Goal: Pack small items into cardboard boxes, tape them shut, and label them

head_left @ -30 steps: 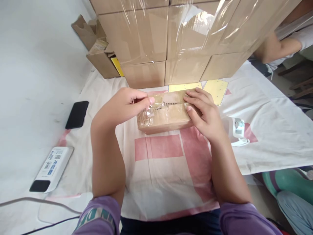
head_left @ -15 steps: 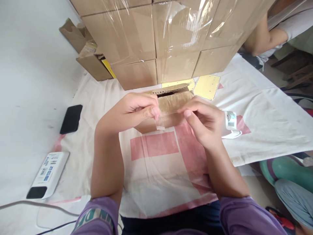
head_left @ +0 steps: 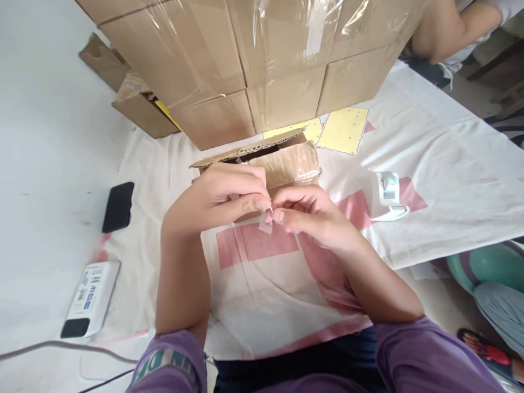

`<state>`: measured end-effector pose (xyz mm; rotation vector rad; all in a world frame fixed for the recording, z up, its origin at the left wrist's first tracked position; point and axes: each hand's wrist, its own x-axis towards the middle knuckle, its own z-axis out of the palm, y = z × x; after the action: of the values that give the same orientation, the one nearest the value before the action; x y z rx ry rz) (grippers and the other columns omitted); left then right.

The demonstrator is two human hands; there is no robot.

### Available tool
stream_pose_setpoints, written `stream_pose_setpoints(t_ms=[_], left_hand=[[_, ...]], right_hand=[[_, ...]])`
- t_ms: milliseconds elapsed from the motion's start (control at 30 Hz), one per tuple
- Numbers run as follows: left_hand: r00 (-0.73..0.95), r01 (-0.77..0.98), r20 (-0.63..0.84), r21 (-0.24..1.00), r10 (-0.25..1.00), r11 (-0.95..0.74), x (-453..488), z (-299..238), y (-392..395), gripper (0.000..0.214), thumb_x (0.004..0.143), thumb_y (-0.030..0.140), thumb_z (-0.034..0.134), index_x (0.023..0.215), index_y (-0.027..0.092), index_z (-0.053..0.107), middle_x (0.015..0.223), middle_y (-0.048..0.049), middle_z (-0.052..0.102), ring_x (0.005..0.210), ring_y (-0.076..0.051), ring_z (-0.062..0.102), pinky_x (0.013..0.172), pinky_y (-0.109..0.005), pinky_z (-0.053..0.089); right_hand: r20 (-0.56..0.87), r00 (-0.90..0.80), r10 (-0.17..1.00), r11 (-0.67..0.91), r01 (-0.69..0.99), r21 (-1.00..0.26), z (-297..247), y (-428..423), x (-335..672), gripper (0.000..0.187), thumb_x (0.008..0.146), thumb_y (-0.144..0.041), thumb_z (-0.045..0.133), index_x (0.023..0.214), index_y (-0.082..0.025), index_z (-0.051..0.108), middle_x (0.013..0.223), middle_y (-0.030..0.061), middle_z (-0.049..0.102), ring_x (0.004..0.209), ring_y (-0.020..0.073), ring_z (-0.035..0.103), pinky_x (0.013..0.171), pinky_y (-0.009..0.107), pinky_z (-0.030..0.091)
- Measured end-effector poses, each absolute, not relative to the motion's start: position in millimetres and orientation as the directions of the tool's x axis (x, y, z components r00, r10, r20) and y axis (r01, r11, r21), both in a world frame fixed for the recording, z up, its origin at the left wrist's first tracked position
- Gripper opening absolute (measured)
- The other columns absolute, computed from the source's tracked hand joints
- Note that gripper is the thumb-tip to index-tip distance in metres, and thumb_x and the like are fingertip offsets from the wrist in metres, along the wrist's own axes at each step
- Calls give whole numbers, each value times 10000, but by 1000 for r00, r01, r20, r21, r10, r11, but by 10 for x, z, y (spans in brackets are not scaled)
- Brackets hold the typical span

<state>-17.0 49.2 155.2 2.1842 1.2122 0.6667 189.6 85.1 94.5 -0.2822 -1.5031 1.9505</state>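
Note:
My left hand (head_left: 235, 191) is closed, its thumb and forefinger pinching a small piece of clear tape (head_left: 266, 222). Fingertips of my right hand (head_left: 305, 213) meet it there, also pinched on the tape. Part of the tape dangles below the fingers. Just behind both hands stands a small open cardboard box (head_left: 292, 164) with a raised, ragged flap and shiny tape on its side. My left hand covers the box's left front, so whether it touches the box I cannot tell.
Large taped cardboard boxes (head_left: 282, 103) stand stacked at the back. Yellow cards (head_left: 344, 130) lie before them. A white curved item with a label (head_left: 387, 196) is at right. A phone (head_left: 118, 206) and a white device (head_left: 92, 297) lie left. Another person's arm (head_left: 450, 27) shows top right.
My right hand has moved left and slightly down to meet my left fingertips at the clear tape. The view has shifted a little, and more of the box shows.

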Motion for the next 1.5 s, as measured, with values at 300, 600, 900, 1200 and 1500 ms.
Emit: stream_pose_setpoints(t_ms=[300,600,900,1200,1500], left_hand=[[405,725,185,532,896,-437,-131,1610,433,513,1031,594,431,739,271,701,703,-63,629,721,-214,611,649,-352,495],[414,756,209,464,886,-462,-78,1679,400,524,1044,569,429,683,255,641,667,-44,583,694,-199,571,643,-343,451],[89,940,473,252,876,-231,-12,1496,503,220,1021,338,541,955,275,741,936,-64,681,960,-265,593,788,-389,469],[194,913,322,285,926,-291,-3,1325,581,289,1031,257,506,1203,224,737,1061,-83,690,1067,-276,613,914,-407,474],[213,889,244,353,946,-292,-85,1258,623,323,1031,289,534,880,207,807,1019,-97,608,974,-258,591,765,-367,437]], right_hand=[[173,-741,648,-164,-357,-920,888,860,1875,288,800,-432,866,788,-173,741,649,-34,608,542,67,457,497,227,355],[175,-667,725,-84,-337,-938,884,844,1837,264,786,-409,878,772,-193,726,644,-34,590,570,86,460,523,241,374],[268,-362,893,255,-84,-963,888,806,1999,175,880,-342,771,768,-211,743,630,-29,569,578,112,455,551,272,380],[428,-143,893,449,201,-871,913,1238,2079,171,816,-413,805,744,-260,783,874,23,593,913,203,603,864,383,520],[382,-180,907,419,479,-771,892,1520,1833,166,777,-358,773,680,-226,748,1134,77,561,1247,278,535,1096,468,436]])
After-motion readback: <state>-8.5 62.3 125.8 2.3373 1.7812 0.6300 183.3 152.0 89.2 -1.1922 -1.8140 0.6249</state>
